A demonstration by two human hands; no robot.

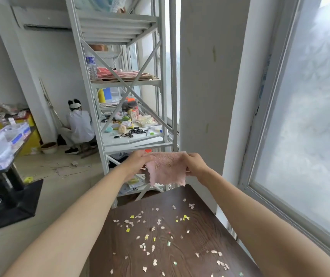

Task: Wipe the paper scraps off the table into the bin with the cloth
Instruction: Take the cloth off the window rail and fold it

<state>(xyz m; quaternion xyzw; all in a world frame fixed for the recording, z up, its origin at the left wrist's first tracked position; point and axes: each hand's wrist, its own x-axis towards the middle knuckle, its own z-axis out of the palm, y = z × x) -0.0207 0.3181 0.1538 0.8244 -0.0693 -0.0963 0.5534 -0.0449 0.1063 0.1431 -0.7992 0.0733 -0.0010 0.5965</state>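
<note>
Paper scraps (156, 232) covered the dark wood tabletop (210, 232) from 6 o'clock up to its far edge, mostly pink and white, a few yellow and green. None swept yet. No bin in view, so can't tell which edge to push toward. Beyond the far edge at 12 o'clock, the pink cloth (167, 168) hung in the air. Left hand (135, 162) pinched its top left corner, right hand (195, 163) its right edge, fingers closed on the fabric. Judgement: fold it into a flat pad, lay it at the far scraps, drag in overlapping strokes toward the bin side. Light scraps will scatter if flicked. White metal shelving (132, 92) stood behind.
</note>
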